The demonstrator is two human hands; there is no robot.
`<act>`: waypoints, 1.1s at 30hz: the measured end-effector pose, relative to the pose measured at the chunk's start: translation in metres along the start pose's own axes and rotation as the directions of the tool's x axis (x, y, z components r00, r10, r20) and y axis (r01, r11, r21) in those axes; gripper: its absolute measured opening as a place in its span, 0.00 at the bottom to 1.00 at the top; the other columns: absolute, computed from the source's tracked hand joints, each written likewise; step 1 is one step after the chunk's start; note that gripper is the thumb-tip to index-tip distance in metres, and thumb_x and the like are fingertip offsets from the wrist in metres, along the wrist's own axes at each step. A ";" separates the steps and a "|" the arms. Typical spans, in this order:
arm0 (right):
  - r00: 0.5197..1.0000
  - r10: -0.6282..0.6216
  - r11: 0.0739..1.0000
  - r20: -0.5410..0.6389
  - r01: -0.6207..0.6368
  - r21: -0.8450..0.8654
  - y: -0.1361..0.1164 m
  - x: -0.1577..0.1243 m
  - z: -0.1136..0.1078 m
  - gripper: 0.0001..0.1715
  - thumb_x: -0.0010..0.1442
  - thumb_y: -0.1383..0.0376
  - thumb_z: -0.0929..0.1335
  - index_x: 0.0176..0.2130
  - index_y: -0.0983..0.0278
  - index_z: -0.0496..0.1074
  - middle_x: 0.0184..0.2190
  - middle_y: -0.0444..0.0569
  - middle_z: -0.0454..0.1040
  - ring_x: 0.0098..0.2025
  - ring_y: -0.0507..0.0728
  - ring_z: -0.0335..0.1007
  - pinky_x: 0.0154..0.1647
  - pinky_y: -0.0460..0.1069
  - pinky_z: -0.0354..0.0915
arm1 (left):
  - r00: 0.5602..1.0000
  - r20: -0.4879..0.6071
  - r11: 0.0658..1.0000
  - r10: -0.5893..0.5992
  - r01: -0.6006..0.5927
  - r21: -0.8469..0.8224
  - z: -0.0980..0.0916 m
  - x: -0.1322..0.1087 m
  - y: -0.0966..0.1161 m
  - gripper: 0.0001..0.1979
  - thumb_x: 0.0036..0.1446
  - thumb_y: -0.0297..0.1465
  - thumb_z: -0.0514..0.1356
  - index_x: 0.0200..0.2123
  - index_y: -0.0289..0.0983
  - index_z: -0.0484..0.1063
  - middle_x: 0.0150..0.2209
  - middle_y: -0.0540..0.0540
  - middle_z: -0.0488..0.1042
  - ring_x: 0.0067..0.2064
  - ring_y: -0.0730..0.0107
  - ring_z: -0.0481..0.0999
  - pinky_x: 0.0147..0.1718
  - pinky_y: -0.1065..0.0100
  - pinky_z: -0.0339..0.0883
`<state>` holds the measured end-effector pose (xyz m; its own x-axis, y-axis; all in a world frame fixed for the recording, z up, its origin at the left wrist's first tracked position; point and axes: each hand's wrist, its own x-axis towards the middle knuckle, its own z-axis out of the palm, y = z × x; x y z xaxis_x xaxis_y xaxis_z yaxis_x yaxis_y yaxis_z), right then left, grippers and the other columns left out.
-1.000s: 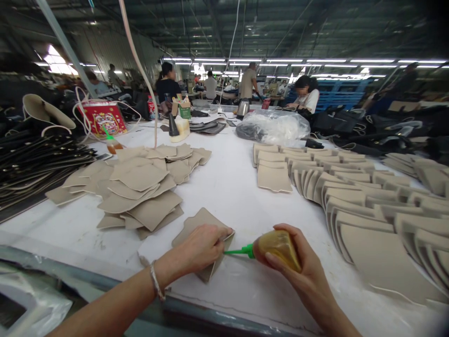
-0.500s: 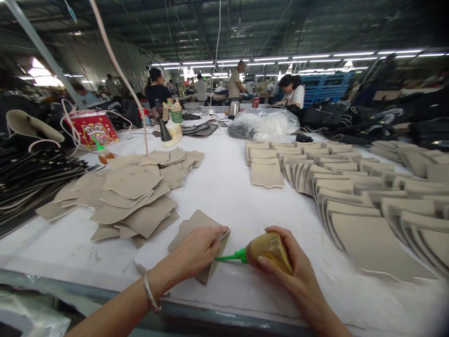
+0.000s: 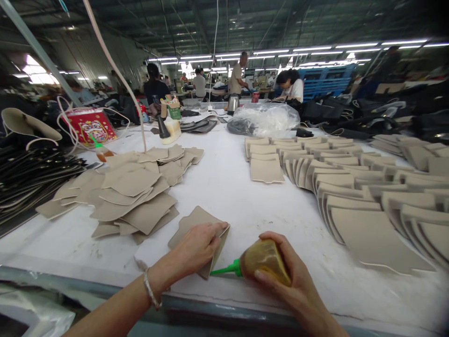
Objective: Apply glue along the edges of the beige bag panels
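Observation:
My right hand (image 3: 286,271) is wrapped around a glue bottle (image 3: 264,260), a squeeze bottle of amber liquid with a green nozzle. The bottle lies nearly level. Its nozzle tip points left and meets the near corner of a beige panel (image 3: 196,220). That panel rests on the white tabletop, with its right edge folded over. My left hand (image 3: 199,245) grips this folded side, index finger pressed at the far right corner; the thumb is mostly hidden.
Loose beige panels (image 3: 136,201) are heaped at left. Rows of overlapping panels (image 3: 365,229) cover the right side. A second glue bottle (image 3: 101,150) lies beside the heap, near a red box (image 3: 91,128). Plastic-wrapped goods (image 3: 264,119) sit behind. Several people are farther back.
My right hand has brought the glue bottle slightly down and left, so the nozzle tip slid along the panel's folded edge to its near corner. My left hand stays in place.

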<state>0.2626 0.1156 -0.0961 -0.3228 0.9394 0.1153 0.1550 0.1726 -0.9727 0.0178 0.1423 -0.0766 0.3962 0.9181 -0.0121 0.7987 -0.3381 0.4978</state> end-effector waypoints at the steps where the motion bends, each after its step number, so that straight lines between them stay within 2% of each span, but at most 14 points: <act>1: 1.000 -0.004 1.000 -0.013 0.003 -0.010 0.001 0.000 -0.001 0.29 0.59 0.52 0.72 0.53 0.57 0.59 0.43 0.44 0.66 0.40 0.57 0.67 0.41 0.48 0.62 | 1.000 0.002 1.000 -0.001 0.001 0.004 0.000 0.000 0.000 0.22 0.62 0.20 0.51 0.58 0.36 0.66 0.52 0.45 0.72 0.51 0.58 0.72 0.51 0.62 0.67; 5: 0.995 -0.033 0.998 -0.092 0.028 -0.061 0.003 -0.001 -0.003 0.28 0.60 0.54 0.72 0.53 0.56 0.59 0.44 0.44 0.66 0.42 0.57 0.66 0.43 0.47 0.62 | 1.000 0.006 1.000 -0.019 0.019 0.004 0.002 0.000 -0.002 0.22 0.62 0.20 0.51 0.58 0.37 0.66 0.53 0.45 0.71 0.52 0.60 0.71 0.53 0.63 0.65; 10: 0.998 -0.060 0.998 -0.009 0.060 -0.003 0.005 -0.003 -0.004 0.28 0.60 0.55 0.72 0.54 0.55 0.59 0.47 0.43 0.64 0.45 0.56 0.66 0.44 0.46 0.63 | 0.999 0.017 1.000 -0.030 0.030 -0.005 0.003 0.000 -0.002 0.22 0.62 0.20 0.51 0.58 0.36 0.65 0.54 0.45 0.71 0.52 0.60 0.71 0.55 0.62 0.63; 15: 0.977 -0.142 0.982 -0.160 0.118 -0.147 0.005 0.001 -0.007 0.27 0.58 0.56 0.73 0.52 0.56 0.61 0.47 0.44 0.65 0.45 0.57 0.65 0.47 0.47 0.61 | 1.000 0.019 1.000 -0.018 0.018 0.001 0.003 0.000 -0.002 0.21 0.63 0.21 0.50 0.58 0.36 0.65 0.53 0.44 0.71 0.52 0.58 0.71 0.55 0.60 0.64; 20: 0.997 -0.075 0.996 -0.030 0.074 -0.043 0.002 -0.002 -0.005 0.27 0.60 0.57 0.72 0.53 0.56 0.60 0.48 0.45 0.64 0.47 0.58 0.65 0.48 0.48 0.62 | 1.000 0.024 1.000 -0.010 0.010 -0.007 0.002 0.001 -0.001 0.21 0.62 0.21 0.50 0.58 0.35 0.66 0.54 0.44 0.71 0.53 0.59 0.71 0.54 0.62 0.64; 26: 0.968 -0.175 0.975 -0.181 0.144 -0.172 0.001 0.003 -0.006 0.25 0.59 0.58 0.72 0.52 0.56 0.61 0.47 0.44 0.64 0.46 0.57 0.64 0.48 0.47 0.61 | 0.999 0.029 1.000 -0.014 0.014 -0.006 0.001 0.001 0.001 0.21 0.63 0.21 0.50 0.58 0.35 0.66 0.53 0.44 0.71 0.52 0.59 0.71 0.53 0.63 0.64; 30: 0.997 -0.072 0.997 -0.026 0.072 -0.005 0.001 0.000 -0.002 0.27 0.60 0.57 0.72 0.53 0.57 0.59 0.48 0.46 0.64 0.47 0.58 0.65 0.47 0.48 0.62 | 0.999 0.034 1.000 -0.029 0.029 -0.007 0.000 0.002 0.001 0.22 0.62 0.21 0.51 0.58 0.35 0.66 0.53 0.44 0.71 0.52 0.59 0.71 0.54 0.63 0.64; 31: 0.998 -0.059 0.998 -0.014 0.059 0.008 0.002 0.000 -0.002 0.27 0.60 0.57 0.72 0.53 0.57 0.59 0.47 0.46 0.64 0.47 0.58 0.65 0.47 0.48 0.62 | 0.999 0.037 0.999 -0.032 0.032 -0.005 0.000 0.002 0.001 0.21 0.62 0.21 0.51 0.58 0.35 0.66 0.53 0.43 0.71 0.52 0.59 0.71 0.54 0.62 0.63; 33: 0.995 -0.073 0.997 -0.073 0.070 -0.043 0.004 0.004 -0.004 0.27 0.60 0.57 0.72 0.53 0.58 0.59 0.47 0.46 0.64 0.46 0.59 0.65 0.46 0.49 0.61 | 0.999 0.041 0.999 -0.032 0.032 -0.007 -0.001 0.003 0.001 0.21 0.62 0.21 0.50 0.58 0.35 0.66 0.54 0.44 0.70 0.53 0.59 0.70 0.55 0.62 0.63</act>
<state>0.2656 0.1217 -0.0986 -0.2643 0.9434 0.2006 0.1716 0.2507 -0.9527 0.0196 0.1449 -0.0754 0.3888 0.9192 -0.0631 0.8076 -0.3070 0.5035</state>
